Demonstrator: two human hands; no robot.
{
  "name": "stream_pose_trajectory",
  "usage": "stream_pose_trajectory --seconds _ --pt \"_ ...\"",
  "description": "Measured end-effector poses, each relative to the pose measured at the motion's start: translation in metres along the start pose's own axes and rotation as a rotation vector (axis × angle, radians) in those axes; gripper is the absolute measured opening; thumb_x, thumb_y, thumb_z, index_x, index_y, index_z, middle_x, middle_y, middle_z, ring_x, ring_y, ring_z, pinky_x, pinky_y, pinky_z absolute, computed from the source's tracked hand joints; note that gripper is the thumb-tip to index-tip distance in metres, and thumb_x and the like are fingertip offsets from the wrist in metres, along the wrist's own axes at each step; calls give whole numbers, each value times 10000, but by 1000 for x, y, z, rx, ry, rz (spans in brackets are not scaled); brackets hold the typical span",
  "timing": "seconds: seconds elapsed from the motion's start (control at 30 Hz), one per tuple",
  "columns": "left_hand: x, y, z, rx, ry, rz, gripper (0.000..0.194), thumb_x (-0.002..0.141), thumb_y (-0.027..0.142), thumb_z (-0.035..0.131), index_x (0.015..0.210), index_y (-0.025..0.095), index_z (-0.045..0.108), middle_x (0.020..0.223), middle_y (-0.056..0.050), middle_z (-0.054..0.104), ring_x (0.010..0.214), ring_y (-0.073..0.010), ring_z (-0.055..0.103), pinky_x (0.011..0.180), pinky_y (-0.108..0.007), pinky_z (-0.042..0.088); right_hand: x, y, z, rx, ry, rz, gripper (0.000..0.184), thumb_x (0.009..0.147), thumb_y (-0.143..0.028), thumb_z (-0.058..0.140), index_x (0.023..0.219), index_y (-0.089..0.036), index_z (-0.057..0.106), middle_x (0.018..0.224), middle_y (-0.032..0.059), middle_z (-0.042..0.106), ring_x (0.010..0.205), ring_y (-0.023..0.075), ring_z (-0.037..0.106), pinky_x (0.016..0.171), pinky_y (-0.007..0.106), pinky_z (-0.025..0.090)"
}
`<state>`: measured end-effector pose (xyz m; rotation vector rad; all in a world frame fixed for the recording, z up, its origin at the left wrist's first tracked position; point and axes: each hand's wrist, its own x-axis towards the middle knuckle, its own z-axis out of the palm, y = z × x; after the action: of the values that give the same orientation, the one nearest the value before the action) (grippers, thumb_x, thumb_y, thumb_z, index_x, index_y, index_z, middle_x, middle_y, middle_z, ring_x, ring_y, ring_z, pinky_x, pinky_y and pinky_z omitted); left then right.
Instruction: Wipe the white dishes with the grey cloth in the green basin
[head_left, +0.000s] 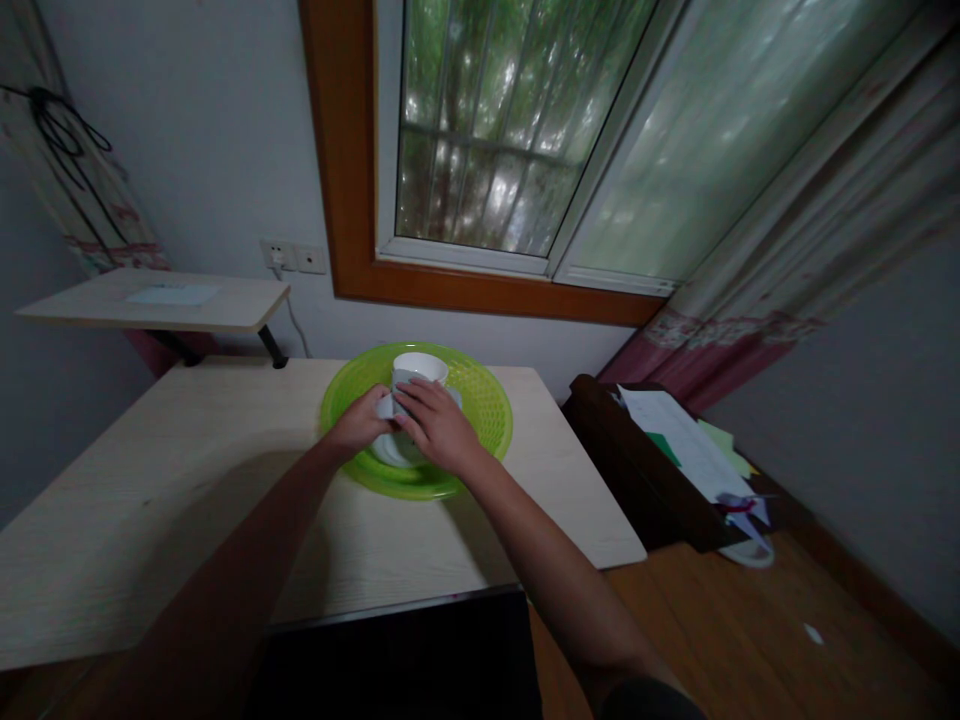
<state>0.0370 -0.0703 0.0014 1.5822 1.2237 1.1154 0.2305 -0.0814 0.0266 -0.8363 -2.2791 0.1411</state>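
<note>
A bright green plastic basket sits on the pale wooden table, with white dishes inside it. Over the basket, my left hand is closed around the handle side of a white mug. My right hand lies across the mug's other side, its fingers curled on it and hiding much of its body. Just behind my fingers stands a white bowl. Below my hands a white plate shows in part. Other white crockery beside the right hand is mostly covered.
A small raised shelf holding a sheet of paper stands at the table's back left. Behind are wall sockets and a barred window. To the right, a dark brown cabinet carries papers. The table's right corner overhangs the wooden floor.
</note>
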Motion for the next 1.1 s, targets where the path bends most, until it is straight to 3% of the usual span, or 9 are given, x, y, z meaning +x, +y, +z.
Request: stream_pose_trajectory --seconds 0.07,0.17,0.33,0.47,0.57,0.63,0.83,1.1 --pt "0 -2 0 -68 8 -1 389 603 299 795 894 173 569 844 0 625 802 -191 576 738 -309 451 -2 -2 0 -18 -31 -40 415 1042 -365 481 1427 -239 573 1491 77 559 1463 247 404 1253 521 243" --pt "0 -4 -2 -193 -1 -35 428 595 316 825 896 171 558 825 -1 633 776 -184 586 718 -305 462 -5 5 0 -15 6 -13 426 1048 -332 458 1456 -246 544 1519 64 532 1484 233 379 1255 500 263" --pt "0 -6 -3 -282 6 -89 486 594 382 857 917 161 568 839 -26 675 755 -194 624 707 -313 473 -13 32 1 64 98 169 468 1019 -352 511 1466 -216 525 1533 114 508 1428 240 453 1220 445 332" --pt "0 -4 -4 -318 67 -73 517 564 391 877 919 163 579 839 -24 675 798 -211 642 742 -321 479 -21 59 -2 184 104 395 470 949 -422 600 1358 -191 603 1378 150 630 1275 287 585 1112 454 433" --pt "0 -3 -5 -393 97 -69 520 556 385 884 914 166 577 850 -24 672 817 -214 649 772 -329 486 -23 72 -9 358 67 537 397 906 -497 619 1144 -188 695 1144 105 728 1047 279 670 964 429 512" --pt "0 -3 -6 -450 103 -76 515 566 370 885 922 163 576 879 -32 676 825 -209 651 785 -330 489 -23 76 -14 528 34 562 398 870 -531 651 1068 -191 705 1086 71 737 1004 262 671 936 400 516" --pt "3 -10 -8 -529 124 -73 542 573 331 890 994 156 597 995 -59 686 916 -219 659 865 -351 501 -23 71 -20 904 55 575 386 762 -477 775 1005 -196 669 1006 41 725 914 224 659 861 356 528" --pt "1 -3 -5 -529 156 -31 596 619 311 880 1126 163 603 1262 -128 636 1239 -284 578 1051 -444 475 -21 47 -31 643 178 512 331 739 -423 774 940 -212 617 835 -5 633 748 188 579 668 294 477"
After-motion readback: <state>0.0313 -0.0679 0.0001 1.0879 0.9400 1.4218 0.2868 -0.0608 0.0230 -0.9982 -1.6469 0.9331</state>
